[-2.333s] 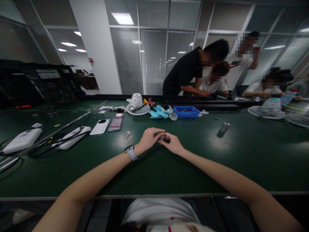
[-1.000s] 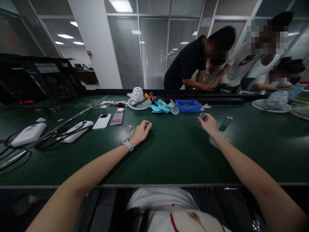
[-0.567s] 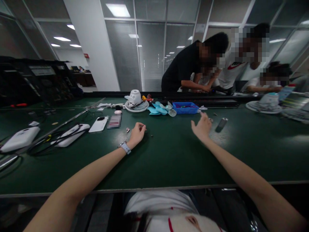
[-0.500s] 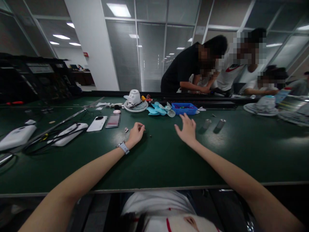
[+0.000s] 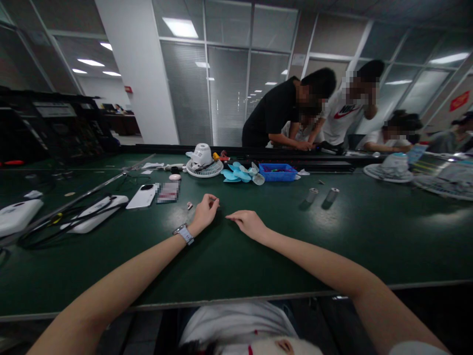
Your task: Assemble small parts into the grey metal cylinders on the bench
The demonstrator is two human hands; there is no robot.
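Two o'clock from my right hand (image 5: 249, 224) stand a metal cylinder (image 5: 312, 195) and its twin (image 5: 331, 195): probably rigid, dense and slick, best held round the sides; long axes pointing up. My right fingers bunch toward nine o'clock, and my left hand (image 5: 205, 213) curls beside a pink piece (image 5: 189, 205) at its ten. Whether either pinches anything, I can't tell.

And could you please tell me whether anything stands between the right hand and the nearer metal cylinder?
Nothing visible stands between the right hand and the nearer metal cylinder; the blue tray sits farther back, off that line.
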